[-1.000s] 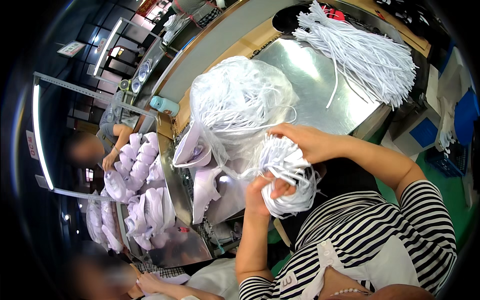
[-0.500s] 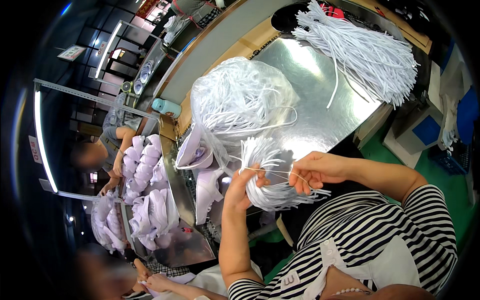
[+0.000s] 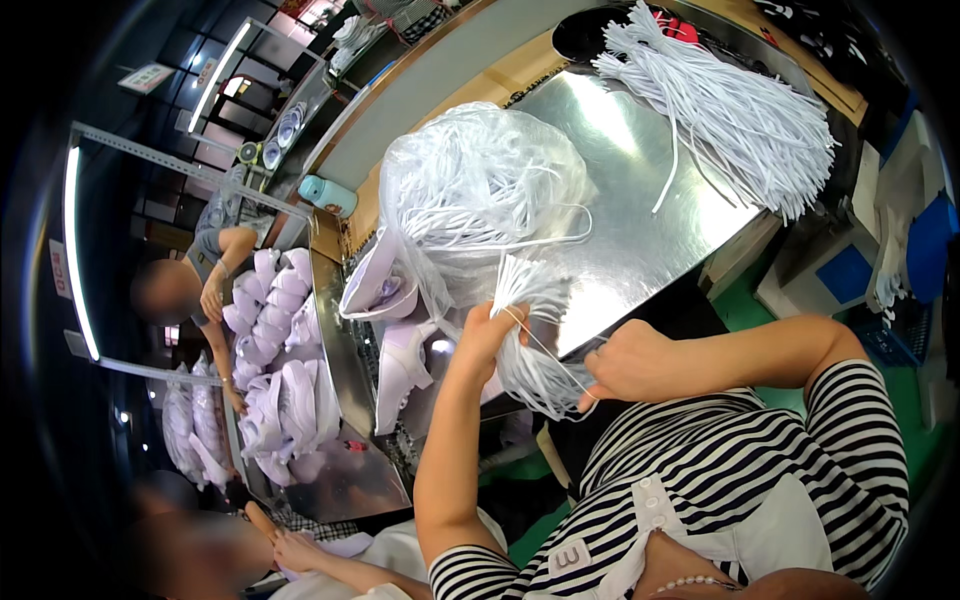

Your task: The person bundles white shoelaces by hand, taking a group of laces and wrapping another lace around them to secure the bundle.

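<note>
My left hand [image 3: 488, 338] is closed round the middle of a bundle of white shoelaces [image 3: 535, 290], whose ends fan out above and below the fist. A thin tan band [image 3: 541, 347] runs taut from the left thumb, across the bundle, to my right hand [image 3: 632, 362]. The right fingers pinch that band just below and right of the shoelaces. A clear plastic bag [image 3: 485, 180] full of loose white shoelaces sits on the metal tabletop [image 3: 640, 235] beyond my hands. White-lilac shoes [image 3: 405, 365] stand left of my left hand.
A large bundle of white laces [image 3: 720, 110] lies at the far right of the tabletop. A light blue bottle [image 3: 328, 196] stands at the far left edge. Several pale shoes [image 3: 290, 410] crowd the line at left, where two people work. Boxes [image 3: 825, 265] stand at right.
My right hand has moved slightly down and turned, its back now facing up, drawing the band out lower. The left hand still grips the shoelaces, which now hang more downward.
</note>
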Demonstrator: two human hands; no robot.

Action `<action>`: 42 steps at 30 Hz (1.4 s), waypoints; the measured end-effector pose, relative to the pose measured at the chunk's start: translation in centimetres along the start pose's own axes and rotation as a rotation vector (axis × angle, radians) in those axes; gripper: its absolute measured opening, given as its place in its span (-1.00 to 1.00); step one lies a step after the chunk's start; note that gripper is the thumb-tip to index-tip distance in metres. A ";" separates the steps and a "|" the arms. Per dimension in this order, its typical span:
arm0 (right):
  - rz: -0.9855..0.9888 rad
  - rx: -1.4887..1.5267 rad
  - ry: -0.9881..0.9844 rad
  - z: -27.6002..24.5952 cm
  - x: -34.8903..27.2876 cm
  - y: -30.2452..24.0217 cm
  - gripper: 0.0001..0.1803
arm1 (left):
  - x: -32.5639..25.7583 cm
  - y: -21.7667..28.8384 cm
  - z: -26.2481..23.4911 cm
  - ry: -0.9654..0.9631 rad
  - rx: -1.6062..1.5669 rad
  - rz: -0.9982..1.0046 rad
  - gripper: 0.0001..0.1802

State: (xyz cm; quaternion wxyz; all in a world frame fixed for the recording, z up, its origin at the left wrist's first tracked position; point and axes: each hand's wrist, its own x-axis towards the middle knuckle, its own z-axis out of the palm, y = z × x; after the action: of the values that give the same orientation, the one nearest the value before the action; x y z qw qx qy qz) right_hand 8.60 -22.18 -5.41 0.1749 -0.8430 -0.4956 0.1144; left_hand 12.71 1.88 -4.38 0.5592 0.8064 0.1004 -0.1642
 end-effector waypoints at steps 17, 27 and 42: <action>0.348 1.145 0.288 -0.5 4.9 7.7 -0.62 | -1.3 0.9 2.0 -0.081 -0.537 0.097 -0.85; 0.328 1.483 0.137 -0.5 5.1 3.8 -0.63 | -1.3 -0.4 4.1 0.057 -0.630 0.122 -0.87; 0.263 1.579 0.094 0.4 2.0 5.7 -0.82 | -2.3 -0.2 6.3 0.093 -0.606 0.202 -0.80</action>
State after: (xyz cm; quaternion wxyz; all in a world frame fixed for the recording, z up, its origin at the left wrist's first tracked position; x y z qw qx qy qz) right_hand 13.99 -22.92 -8.15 0.7255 -0.5257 -0.1569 0.4156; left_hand 9.58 -3.86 -5.75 0.7822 0.6157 0.0896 -0.0332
